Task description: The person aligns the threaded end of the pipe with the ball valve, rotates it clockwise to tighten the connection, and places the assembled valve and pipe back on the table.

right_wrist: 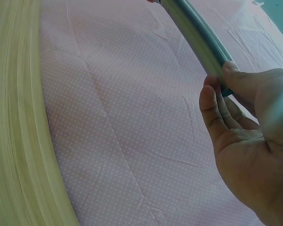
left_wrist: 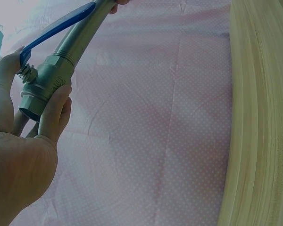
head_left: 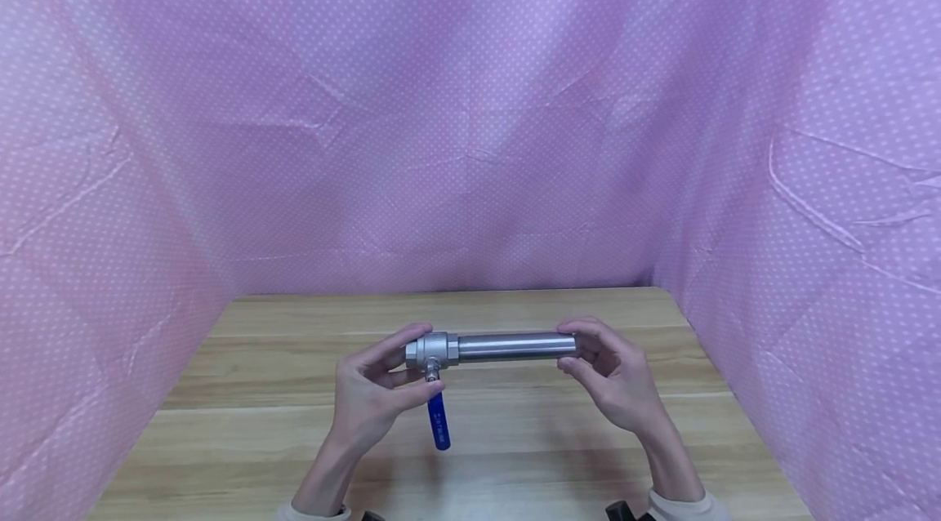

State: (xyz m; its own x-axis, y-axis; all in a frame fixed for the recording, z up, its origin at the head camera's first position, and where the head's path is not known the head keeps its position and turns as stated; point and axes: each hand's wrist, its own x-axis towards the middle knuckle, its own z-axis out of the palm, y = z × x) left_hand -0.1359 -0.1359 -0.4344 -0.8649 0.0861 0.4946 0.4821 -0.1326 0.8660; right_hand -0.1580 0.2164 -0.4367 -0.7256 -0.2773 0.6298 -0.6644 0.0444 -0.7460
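Note:
A steel ball valve (head_left: 434,349) with a blue lever handle (head_left: 439,421) is joined to a straight metal pipe (head_left: 515,346), held level above the table. My left hand (head_left: 371,390) grips the valve body at its left end, the thumb against the base of the lever. In the left wrist view the valve (left_wrist: 45,84) shows its open end near the palm, and the blue handle (left_wrist: 61,26) runs alongside the pipe. With thumb and fingertips my right hand (head_left: 617,378) pinches the pipe's far right end. The right wrist view shows that pipe end (right_wrist: 198,42) between thumb and fingers.
Beneath the hands lies a wood-grain table (head_left: 294,374). Pink cloth with white dots (head_left: 470,137) hangs behind it and along both sides. Dark objects (head_left: 621,511), partly cut off, show at the bottom edge of the head view.

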